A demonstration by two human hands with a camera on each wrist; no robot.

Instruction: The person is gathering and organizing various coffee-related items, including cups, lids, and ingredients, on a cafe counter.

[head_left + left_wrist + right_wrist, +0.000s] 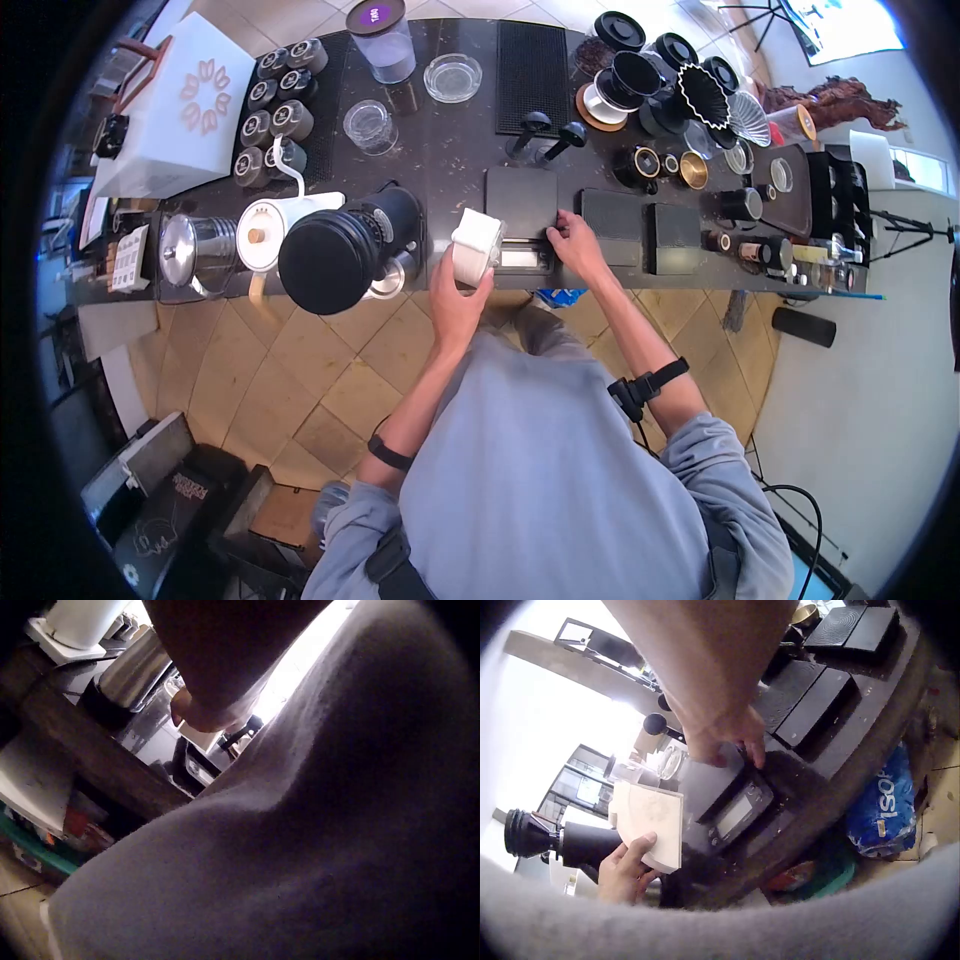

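Note:
A white stack of paper filters (477, 246), flat-faced in the right wrist view (649, 821), is held by the left hand (459, 304), its thumb across the near face (626, 871). The right hand (577, 246) touches the right side of a black scale with a display (736, 816); in the head view the scale's dark square plate (521, 200) lies just left of the fingertips. In the left wrist view the left hand (202, 712) is mostly dark, with part of the pale stack (201, 738) below it.
A black grinder (335, 255) and white kettle (262, 236) stand left. Two more dark scales (611, 228) lie right of the right hand. Black-handled tools (567, 142), glass dishes (453, 78), drippers (634, 80) and cups (640, 166) stand farther back. The counter's front edge is close.

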